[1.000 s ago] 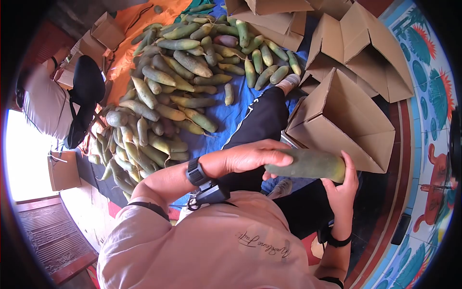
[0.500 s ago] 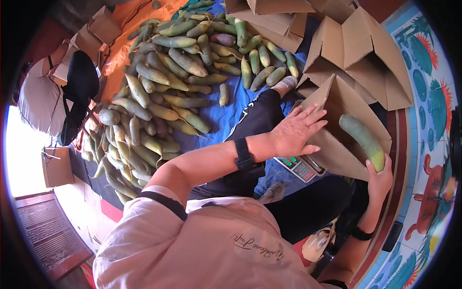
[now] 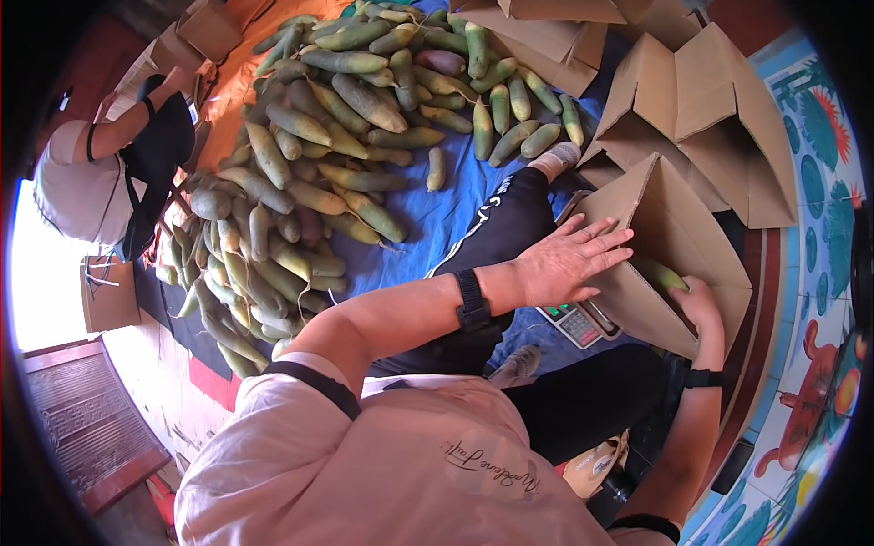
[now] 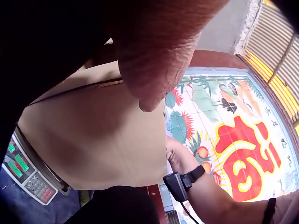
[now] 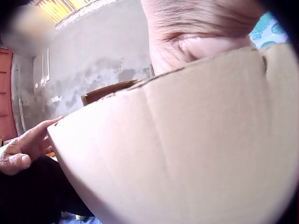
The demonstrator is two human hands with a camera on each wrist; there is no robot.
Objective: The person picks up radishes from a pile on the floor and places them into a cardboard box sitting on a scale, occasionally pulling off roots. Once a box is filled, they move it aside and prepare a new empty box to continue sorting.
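Note:
My right hand (image 3: 699, 305) reaches over the rim into an open cardboard box (image 3: 628, 296) and grips one end of a green radish (image 3: 660, 273). The radish's other end is hidden behind the box wall. My left hand (image 3: 569, 266) rests at the box's left edge with its fingers straight and spread. In the right wrist view, the near cardboard wall (image 5: 177, 149) hides the right fingers. The left wrist view shows the left thumb (image 4: 149, 100) against the box side.
A big heap of green radishes (image 3: 364, 100) lies on a blue sheet (image 3: 401, 264). A digital scale (image 4: 35, 182) stands beneath the box. More open cartons (image 3: 728, 118) stand behind it. Another person (image 3: 91, 182) sits at the left. A tiled picture wall (image 3: 819, 227) borders the right.
The left hand let go of the radish and moved to the box edge. The right hand carried the radish to the right, then lowered it into the box.

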